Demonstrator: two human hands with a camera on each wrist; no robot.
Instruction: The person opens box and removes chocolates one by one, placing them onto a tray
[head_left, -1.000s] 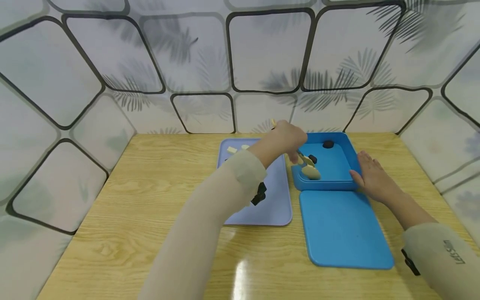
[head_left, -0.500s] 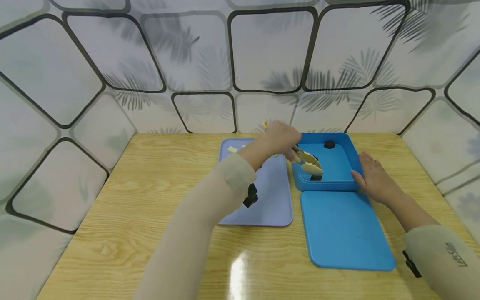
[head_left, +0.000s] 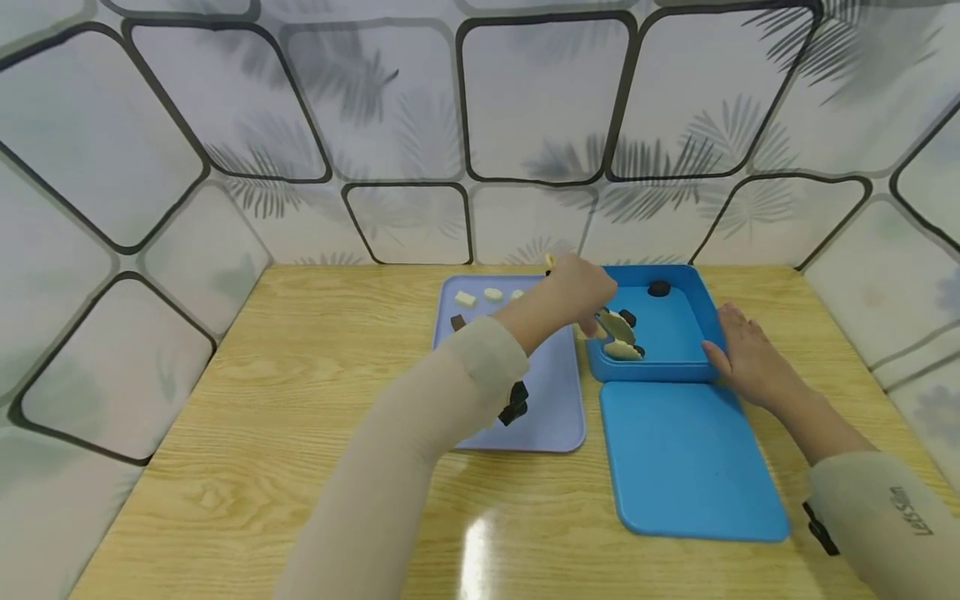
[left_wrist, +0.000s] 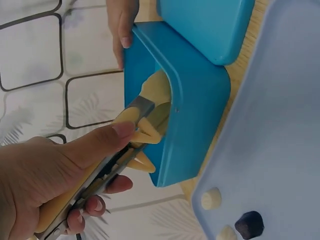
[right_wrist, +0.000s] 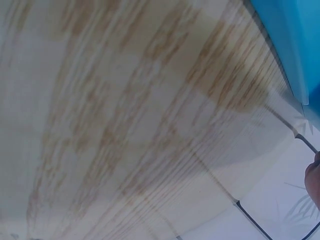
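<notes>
My left hand (head_left: 573, 287) grips a pair of tongs (left_wrist: 145, 112) with cream-coloured tips, the thumb along one arm and the fingers curled under the other. The tong tips stand apart inside the left part of an open blue box (head_left: 656, 372). A dark piece (head_left: 639, 351) shows beside the lower tip; whether it touches is unclear. Two more dark lumps lie in the box, one (head_left: 627, 317) near the tongs and one (head_left: 658, 288) at the back. With its fingers straight, my right hand (head_left: 753, 354) rests against the box's right wall.
A blue lid (head_left: 693, 458) lies flat in front of the box. To the left is a lilac tray (head_left: 555, 408) bearing white pieces (head_left: 465, 298) and a dark brown piece (head_left: 458, 322), partly hidden by my left arm. A patterned curtain-like wall (head_left: 540, 100) rises behind the wooden table (head_left: 300, 375).
My left hand shifted a little left, then back right. The tong tips were closer together half a second ago and are now spread. My right hand stays in place.
</notes>
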